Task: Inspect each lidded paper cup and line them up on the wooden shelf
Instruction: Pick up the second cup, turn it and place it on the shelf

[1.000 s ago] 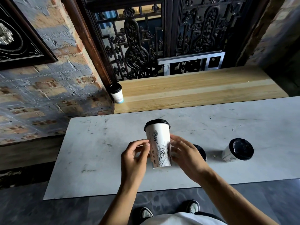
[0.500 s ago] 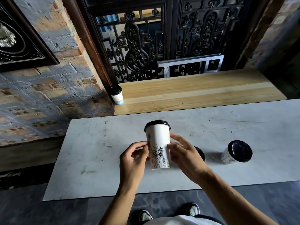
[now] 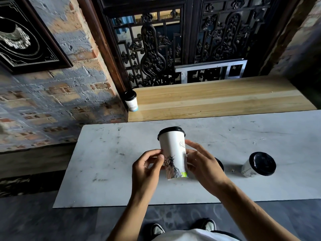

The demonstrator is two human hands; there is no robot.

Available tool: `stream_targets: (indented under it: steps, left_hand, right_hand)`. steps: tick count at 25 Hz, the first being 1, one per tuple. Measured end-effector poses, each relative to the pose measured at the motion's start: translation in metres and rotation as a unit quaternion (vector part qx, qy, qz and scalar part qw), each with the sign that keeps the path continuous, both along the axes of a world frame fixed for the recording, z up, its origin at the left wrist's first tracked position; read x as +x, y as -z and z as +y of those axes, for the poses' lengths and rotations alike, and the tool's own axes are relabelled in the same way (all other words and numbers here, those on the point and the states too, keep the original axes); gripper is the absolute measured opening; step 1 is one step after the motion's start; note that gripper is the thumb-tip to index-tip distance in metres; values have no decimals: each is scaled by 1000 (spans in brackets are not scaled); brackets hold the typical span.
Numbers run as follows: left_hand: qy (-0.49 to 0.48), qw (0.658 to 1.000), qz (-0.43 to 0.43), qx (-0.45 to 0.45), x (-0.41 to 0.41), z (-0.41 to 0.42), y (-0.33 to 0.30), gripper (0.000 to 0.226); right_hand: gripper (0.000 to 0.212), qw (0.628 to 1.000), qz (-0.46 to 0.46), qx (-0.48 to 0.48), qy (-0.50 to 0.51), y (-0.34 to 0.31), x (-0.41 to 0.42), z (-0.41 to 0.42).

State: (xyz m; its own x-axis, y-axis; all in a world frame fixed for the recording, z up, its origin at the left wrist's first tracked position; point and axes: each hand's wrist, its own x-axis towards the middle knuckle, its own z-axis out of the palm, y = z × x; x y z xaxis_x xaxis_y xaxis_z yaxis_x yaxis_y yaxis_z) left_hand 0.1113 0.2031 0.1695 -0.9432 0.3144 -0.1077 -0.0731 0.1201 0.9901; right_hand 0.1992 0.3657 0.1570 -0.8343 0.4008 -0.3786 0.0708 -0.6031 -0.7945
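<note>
Holding a tall paper cup (image 3: 173,153) upright above the white table (image 3: 107,162), I pinch it between my left hand (image 3: 147,169) and right hand (image 3: 205,164); another cup (image 3: 131,100) stands on the wooden shelf (image 3: 217,100).

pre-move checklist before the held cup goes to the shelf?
1. Held cup gripped on both sides by left hand and right hand: ok.
2. Its black lid seated: looks ok, far side hidden.
3. Free space on wooden shelf next to the cup already there: ok.
4. Path over the white table to the shelf unobstructed: ok.
5. Cups still waiting: one at right, another mostly hidden behind the right hand: not ok, pending.
6. Held cup's contents or damage: cannot tell.
</note>
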Motion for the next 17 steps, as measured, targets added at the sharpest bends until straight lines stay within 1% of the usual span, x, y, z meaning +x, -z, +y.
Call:
stream_targets:
  steps: [4,6,10,13,17]
  left_hand:
    - [-4,999,-31,28,4,1,-5,10]
    - [4,999,-29,30,6,0,-4,6]
    - [3,999,-27,26,5,-3,2,7]
    - [-4,999,-37,17,5,-3,4,16]
    - [-8,999,-49,8,4,-3,5,18]
  right_hand:
    - [44,1000,3,13,0,-1,2,2]
    - [44,1000,10,16,-1,0,1,1]
    - [44,1000,13,8,7,3,2,-2]
    - [51,1000,14,-20,-5,6,2,-5]
    - [43,1000,5,-14,-25,4,0,-8]
